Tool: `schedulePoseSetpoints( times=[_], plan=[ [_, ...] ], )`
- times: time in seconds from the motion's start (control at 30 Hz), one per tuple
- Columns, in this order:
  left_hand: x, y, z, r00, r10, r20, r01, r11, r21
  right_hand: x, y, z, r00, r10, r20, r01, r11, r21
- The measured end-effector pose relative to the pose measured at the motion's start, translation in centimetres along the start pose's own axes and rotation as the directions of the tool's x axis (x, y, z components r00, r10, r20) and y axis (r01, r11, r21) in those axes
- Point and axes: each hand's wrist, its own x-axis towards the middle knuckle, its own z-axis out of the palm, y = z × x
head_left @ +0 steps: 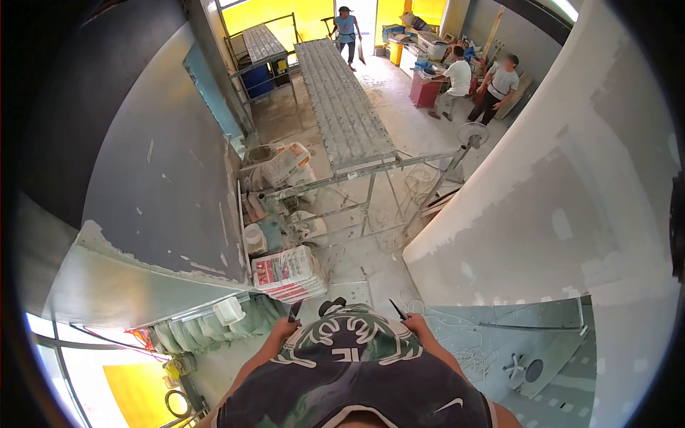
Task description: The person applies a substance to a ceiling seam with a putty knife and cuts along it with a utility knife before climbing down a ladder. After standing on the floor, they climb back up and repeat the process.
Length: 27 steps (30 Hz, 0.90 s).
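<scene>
At the bottom centre, left of the patterned dark shirt (349,378), my left hand (287,327) is closed round a dark tool (295,309) that points up. On the other side, my right hand (414,323) grips a dark, narrow, pointed tool (397,309), tilted up and to the left. The hands are well apart, and neither tool touches a wall. Stacked printed bags (289,272) lie beyond my left hand. What kind of tools these are is too small to tell.
A long metal scaffold platform (342,100) stands ahead on a frame (367,207). Curved, patched walls rise left (157,171) and right (542,192). A fan (472,134) stands beyond. Three people are at the back: one standing (347,32), one seated (457,75), one leaning (499,84).
</scene>
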Motion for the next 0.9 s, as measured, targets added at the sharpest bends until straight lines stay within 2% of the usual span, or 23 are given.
schedulePoseSetpoints(
  times=[0.07,0.2,0.4,0.5,0.57,0.67,0.8,0.9],
  plan=[
    [0.1,-0.1,-0.1,0.998,0.046,0.043,-0.047,0.999,0.023,0.2,0.1,0.1,1.000,-0.006,-0.011,0.006,1.000,-0.007],
    [0.0,-0.2,0.0,0.999,0.047,0.009,-0.047,0.992,0.116,0.5,0.3,0.4,1.000,-0.009,-0.017,0.009,1.000,-0.011],
    [0.1,0.1,0.1,1.000,-0.017,0.022,0.016,0.998,0.060,0.0,0.2,0.6,1.000,-0.002,0.011,0.002,1.000,0.014],
    [0.1,-0.3,0.2,1.000,-0.005,0.006,0.005,1.000,0.029,-0.3,0.2,0.7,1.000,-0.010,0.002,0.010,1.000,-0.016],
    [1.3,-2.1,0.6,0.996,0.081,0.030,-0.083,0.995,0.058,-0.3,0.3,0.9,1.000,-0.014,0.000,0.014,1.000,-0.026],
    [1.1,-2.3,0.9,0.999,0.038,0.012,-0.038,0.999,0.015,0.1,0.7,1.2,1.000,0.012,-0.006,-0.012,1.000,0.007],
    [1.2,-2.2,0.8,0.998,0.065,0.024,-0.066,0.996,0.061,0.8,1.2,1.6,1.000,-0.014,-0.026,0.013,0.999,-0.033],
    [1.6,-2.6,0.9,0.998,0.052,0.039,-0.052,0.999,-0.010,0.6,0.6,1.3,0.999,-0.019,-0.031,0.018,0.999,-0.051]
  ],
)
